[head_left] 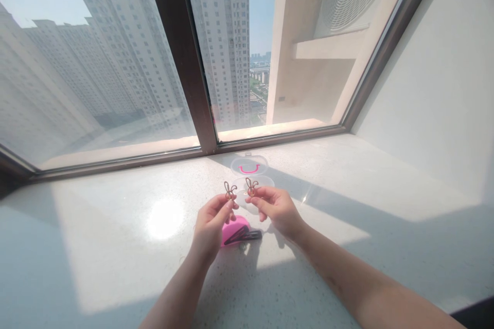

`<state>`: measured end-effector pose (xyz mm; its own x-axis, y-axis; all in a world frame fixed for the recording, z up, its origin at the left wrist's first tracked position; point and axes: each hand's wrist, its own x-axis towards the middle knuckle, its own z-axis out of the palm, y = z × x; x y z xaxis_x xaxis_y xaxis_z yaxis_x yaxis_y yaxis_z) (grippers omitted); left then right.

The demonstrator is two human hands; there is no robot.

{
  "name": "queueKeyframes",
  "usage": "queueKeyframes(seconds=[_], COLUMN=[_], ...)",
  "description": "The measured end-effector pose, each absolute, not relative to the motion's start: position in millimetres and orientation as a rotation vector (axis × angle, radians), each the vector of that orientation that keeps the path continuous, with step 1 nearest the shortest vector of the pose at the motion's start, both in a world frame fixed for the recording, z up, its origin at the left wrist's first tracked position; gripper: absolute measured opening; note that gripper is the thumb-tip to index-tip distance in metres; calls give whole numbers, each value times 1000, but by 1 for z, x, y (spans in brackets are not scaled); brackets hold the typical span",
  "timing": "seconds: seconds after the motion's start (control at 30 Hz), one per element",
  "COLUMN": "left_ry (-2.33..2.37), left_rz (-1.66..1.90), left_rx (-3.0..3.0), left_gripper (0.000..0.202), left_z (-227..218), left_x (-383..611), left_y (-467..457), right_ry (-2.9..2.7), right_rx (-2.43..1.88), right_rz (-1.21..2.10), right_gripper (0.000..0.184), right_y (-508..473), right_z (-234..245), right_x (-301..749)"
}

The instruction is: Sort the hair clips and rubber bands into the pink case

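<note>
My left hand (216, 221) pinches a small brown rabbit-eared hair accessory (229, 188) upright between thumb and fingers. A matching brown hair accessory (251, 184) is pinched in my right hand (276, 206), a short gap to the right of the first. Whether these are ties or clips is too small to tell. Behind the hands lies an opened clear plastic case (266, 181), its lid (249, 158) bearing a pink handle (249, 169). Below the left fingers is a pink rounded object (232, 226), partly hidden by that hand. Dark hair clips (247, 236) rest against it.
The pale speckled windowsill (135, 262) carries everything, with bright glare at its left. Window glass in a brown frame (195, 61) stands at the back. A white wall (436, 92) bounds the right side. One dark object (476, 313) shows at the lower right corner.
</note>
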<state>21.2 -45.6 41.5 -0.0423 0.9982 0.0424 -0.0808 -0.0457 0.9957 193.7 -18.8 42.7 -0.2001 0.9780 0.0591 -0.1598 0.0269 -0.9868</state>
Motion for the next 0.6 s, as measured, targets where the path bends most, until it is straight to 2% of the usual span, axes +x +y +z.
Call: queueKeyframes(seconds=[0.6], left_ry=[1167], left_rz=[1322], left_rx=[1159], left_gripper=[22], left_z=[43], left_x=[21], left_y=[-46], right_ry=[-1250], right_rx=[-924], right_rz=[1393], right_gripper=[29], right_y=[-17], right_z=[39], right_x=[195])
